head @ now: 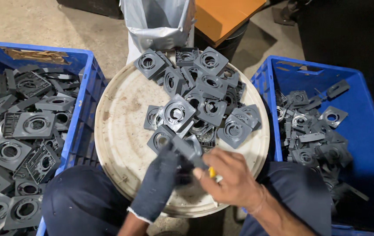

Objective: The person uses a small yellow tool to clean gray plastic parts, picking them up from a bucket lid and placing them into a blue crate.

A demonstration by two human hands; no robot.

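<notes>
Grey plastic plates (pixel 204 100) pile toward the far edge of our round white lid (pixel 121 140), concrete floor (pixel 64 26) beyond. Our gloved left hand (pixel 158 183) clasps one plate (pixel 187 148) at the near edge; our bare right hand (pixel 230 177) clenches a yellow-handled tool (pixel 211 172).

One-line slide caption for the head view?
Gloved left hand holds a grey plastic plate; right hand works it over a round tray.
</notes>
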